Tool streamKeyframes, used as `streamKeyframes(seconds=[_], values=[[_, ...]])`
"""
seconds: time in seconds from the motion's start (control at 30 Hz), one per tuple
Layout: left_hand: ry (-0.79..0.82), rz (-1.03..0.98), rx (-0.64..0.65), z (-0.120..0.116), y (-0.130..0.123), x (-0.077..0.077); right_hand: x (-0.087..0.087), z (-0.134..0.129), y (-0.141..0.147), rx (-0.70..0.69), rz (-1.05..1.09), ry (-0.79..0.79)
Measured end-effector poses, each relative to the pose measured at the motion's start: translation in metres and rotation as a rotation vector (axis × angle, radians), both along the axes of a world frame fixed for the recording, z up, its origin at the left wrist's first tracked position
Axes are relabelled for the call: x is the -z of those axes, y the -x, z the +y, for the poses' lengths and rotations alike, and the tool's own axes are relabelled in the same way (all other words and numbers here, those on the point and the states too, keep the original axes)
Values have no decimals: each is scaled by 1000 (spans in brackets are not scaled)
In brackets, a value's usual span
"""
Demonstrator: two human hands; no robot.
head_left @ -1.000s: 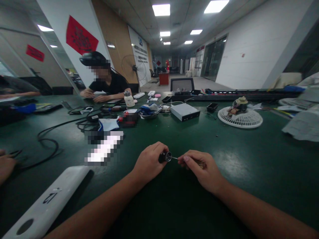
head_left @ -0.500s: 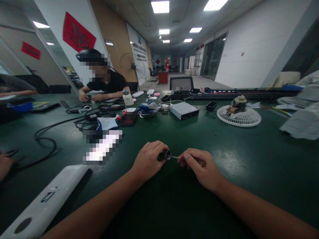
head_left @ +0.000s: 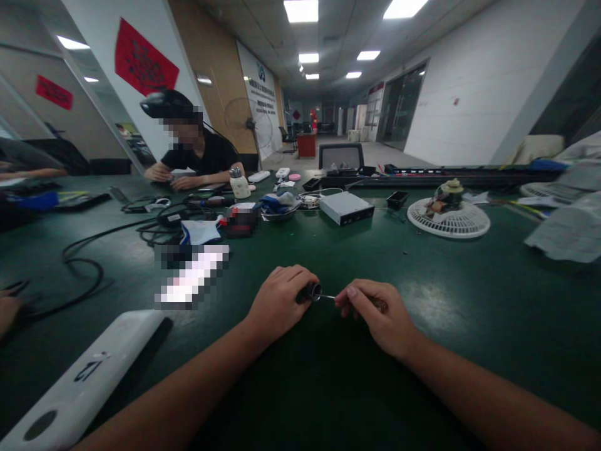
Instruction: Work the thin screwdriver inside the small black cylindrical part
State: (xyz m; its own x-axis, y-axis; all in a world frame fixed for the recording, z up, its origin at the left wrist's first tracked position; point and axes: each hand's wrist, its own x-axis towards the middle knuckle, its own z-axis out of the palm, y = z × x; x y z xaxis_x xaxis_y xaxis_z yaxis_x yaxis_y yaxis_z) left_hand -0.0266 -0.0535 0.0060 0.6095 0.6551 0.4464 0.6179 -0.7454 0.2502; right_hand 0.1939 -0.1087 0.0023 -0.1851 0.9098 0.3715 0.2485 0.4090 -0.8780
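My left hand (head_left: pixel 283 299) is wrapped round a small dark cylindrical part (head_left: pixel 314 291), whose round open end faces right. A screwdriver (head_left: pixel 327 297) with a thin metal shaft is in my right hand (head_left: pixel 375 310), its brownish handle mostly covered by my fingers. The shaft's tip meets the open end of the cylindrical part; how far inside it reaches cannot be made out. Both hands are low over the dark green table (head_left: pixel 300 376), near its middle.
A long white case (head_left: pixel 89 376) marked 12 lies at the left front. Beyond the hands are a silver box-shaped drive (head_left: pixel 346 207), a white fan grille (head_left: pixel 448 219), cables and a blue-white cloth (head_left: pixel 278 203). A person (head_left: pixel 201 153) sits across; another person's hand (head_left: pixel 8 310) shows at far left.
My hands keep nearly the same pose, with the screwdriver at the part. The person across has raised one hand slightly. The whole view has shifted a little.
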Motion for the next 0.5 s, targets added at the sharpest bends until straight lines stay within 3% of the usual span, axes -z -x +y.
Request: streamKeyframes(seconds=[0.17,0.37,0.5], values=[[11,6,1,-1,-1,-2,3,1,-1,72,3,-2],[-2,-9,-6,-1,0,-1,1,0,0,15,-9,10],[-13,-1,5,0,0,0,3,0,0,69,1,8]])
